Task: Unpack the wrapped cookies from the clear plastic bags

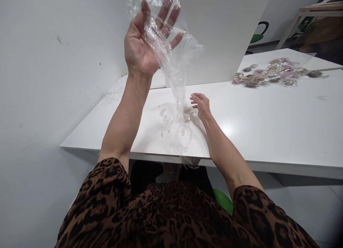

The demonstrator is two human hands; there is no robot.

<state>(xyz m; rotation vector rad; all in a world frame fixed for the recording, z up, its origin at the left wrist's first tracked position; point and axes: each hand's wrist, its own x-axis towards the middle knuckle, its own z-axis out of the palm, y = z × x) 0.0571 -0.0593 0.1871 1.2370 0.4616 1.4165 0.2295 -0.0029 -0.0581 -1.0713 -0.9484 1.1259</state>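
My left hand (142,51) is raised above the table, its fingers spread inside or behind a clear plastic bag (178,74). The crinkled bag hangs from this hand down to the table, and its lower end reaches over the front edge. Beside the lower part of the bag is my right hand (201,104), its fingers slightly bent and apart, with nothing visible in them. A small beige thing (189,114) shows close to the right fingertips, at or inside the plastic; its kind is unclear.
Several small clear-wrapped packets in pink, brown and beige lie in a pile (273,74) at the right on the white table (268,123). A pale panel (211,37) rises behind the table, and a wall (48,69) is at the left. Green seats show behind and below.
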